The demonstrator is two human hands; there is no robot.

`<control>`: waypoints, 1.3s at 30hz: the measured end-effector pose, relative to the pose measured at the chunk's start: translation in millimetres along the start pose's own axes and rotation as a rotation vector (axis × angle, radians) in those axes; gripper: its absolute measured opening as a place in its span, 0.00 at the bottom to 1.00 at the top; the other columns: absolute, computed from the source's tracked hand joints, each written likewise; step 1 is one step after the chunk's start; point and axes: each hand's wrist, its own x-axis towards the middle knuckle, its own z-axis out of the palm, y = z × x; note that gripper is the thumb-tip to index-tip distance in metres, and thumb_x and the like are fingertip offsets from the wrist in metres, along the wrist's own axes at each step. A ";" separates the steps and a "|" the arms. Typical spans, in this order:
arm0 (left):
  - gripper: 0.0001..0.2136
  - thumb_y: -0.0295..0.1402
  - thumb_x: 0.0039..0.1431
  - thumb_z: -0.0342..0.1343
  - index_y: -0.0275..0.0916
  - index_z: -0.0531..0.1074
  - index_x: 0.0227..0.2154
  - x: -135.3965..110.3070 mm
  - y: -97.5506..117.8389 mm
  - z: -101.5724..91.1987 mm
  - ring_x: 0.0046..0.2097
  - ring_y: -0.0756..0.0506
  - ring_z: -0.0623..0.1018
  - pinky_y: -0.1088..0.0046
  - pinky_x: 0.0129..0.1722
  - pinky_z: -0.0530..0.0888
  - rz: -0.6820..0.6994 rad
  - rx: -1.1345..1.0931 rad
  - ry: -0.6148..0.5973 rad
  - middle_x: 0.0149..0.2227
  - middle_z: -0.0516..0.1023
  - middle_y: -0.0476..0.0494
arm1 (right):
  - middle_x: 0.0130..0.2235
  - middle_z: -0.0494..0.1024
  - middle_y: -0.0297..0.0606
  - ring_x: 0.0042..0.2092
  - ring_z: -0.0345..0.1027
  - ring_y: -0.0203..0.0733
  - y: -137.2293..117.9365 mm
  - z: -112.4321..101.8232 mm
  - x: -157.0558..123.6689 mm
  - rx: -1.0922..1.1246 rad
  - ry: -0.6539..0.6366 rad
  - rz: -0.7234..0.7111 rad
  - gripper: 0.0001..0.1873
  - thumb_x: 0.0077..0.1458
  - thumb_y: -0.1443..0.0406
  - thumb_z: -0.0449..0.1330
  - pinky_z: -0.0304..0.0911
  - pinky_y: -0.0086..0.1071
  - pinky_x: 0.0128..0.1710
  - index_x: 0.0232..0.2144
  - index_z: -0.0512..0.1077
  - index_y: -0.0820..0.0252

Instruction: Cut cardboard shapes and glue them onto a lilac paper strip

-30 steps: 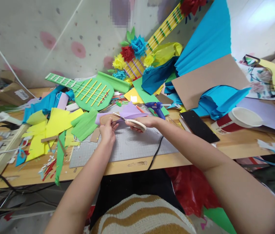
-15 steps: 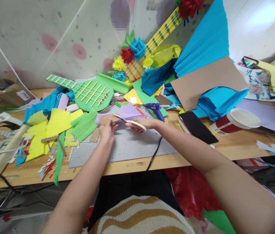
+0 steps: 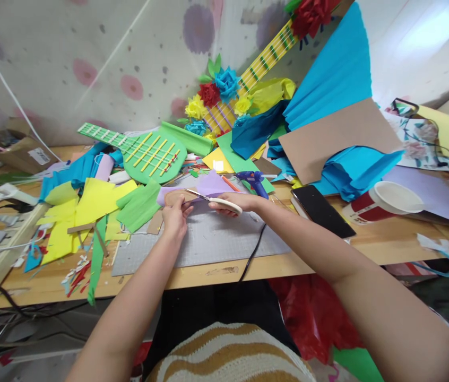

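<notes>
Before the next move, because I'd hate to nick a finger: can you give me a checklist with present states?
1. Scissors in the right hand: ok.
2. Brown piece held in the left hand: ok.
3. Left fingers off the blades: cannot tell; they are very close.
4. Glue gun clear of the blades: ok, beyond the right hand.
5. Glue gun switched off: cannot tell.

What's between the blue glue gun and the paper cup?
The head view shows mainly a black phone there, with crumpled blue paper behind it.
</notes>
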 end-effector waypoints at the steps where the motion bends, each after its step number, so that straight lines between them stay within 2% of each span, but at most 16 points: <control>1: 0.02 0.22 0.48 0.56 0.31 0.69 0.24 -0.4 0.2 0.0 0.19 0.55 0.72 0.81 0.19 0.71 -0.001 -0.001 0.001 0.19 0.73 0.50 | 0.18 0.57 0.27 0.17 0.50 0.24 0.1 -0.3 -0.1 0.000 -0.001 0.001 0.27 0.47 0.44 0.55 0.50 0.21 0.14 0.21 0.58 0.63; 11: 0.03 0.22 0.46 0.58 0.32 0.68 0.22 -2.7 0.4 -1.2 0.20 0.55 0.72 0.81 0.22 0.72 0.001 -0.016 0.002 0.20 0.73 0.51 | 0.17 0.54 0.23 0.16 0.47 0.23 3.5 -4.0 3.2 0.038 -0.042 0.026 0.27 0.45 0.45 0.58 0.44 0.20 0.13 0.21 0.55 0.61; 18: 0.04 0.26 0.43 0.60 0.32 0.70 0.22 -7.4 5.5 1.6 0.21 0.54 0.72 0.80 0.20 0.71 0.095 0.037 -0.049 0.20 0.72 0.51 | 0.19 0.56 0.26 0.19 0.50 0.25 11.2 -8.9 7.8 0.051 -0.146 -0.053 0.28 0.47 0.42 0.53 0.49 0.22 0.17 0.25 0.59 0.62; 25: 0.05 0.28 0.42 0.61 0.32 0.71 0.22 -17.4 3.1 3.3 0.21 0.54 0.72 0.80 0.19 0.72 0.105 0.073 -0.102 0.21 0.73 0.49 | 0.19 0.56 0.27 0.21 0.49 0.27 0.3 -1.5 10.1 0.002 -0.112 -0.034 0.28 0.50 0.42 0.47 0.52 0.23 0.19 0.25 0.59 0.62; 31: 0.03 0.27 0.43 0.60 0.32 0.71 0.22 -14.5 3.0 1.2 0.21 0.54 0.73 0.81 0.19 0.71 0.068 0.076 -0.120 0.21 0.74 0.49 | 0.18 0.53 0.25 0.19 0.47 0.25 -2.2 0.2 6.2 0.045 -0.116 -0.037 0.28 0.48 0.41 0.50 0.49 0.22 0.17 0.23 0.58 0.62; 39: 0.04 0.26 0.44 0.60 0.33 0.70 0.22 -13.1 1.1 0.6 0.21 0.53 0.73 0.80 0.19 0.72 0.054 0.071 -0.108 0.21 0.73 0.49 | 0.18 0.55 0.25 0.18 0.49 0.25 -4.7 2.1 1.6 0.071 -0.042 0.001 0.27 0.46 0.43 0.54 0.49 0.22 0.16 0.25 0.59 0.63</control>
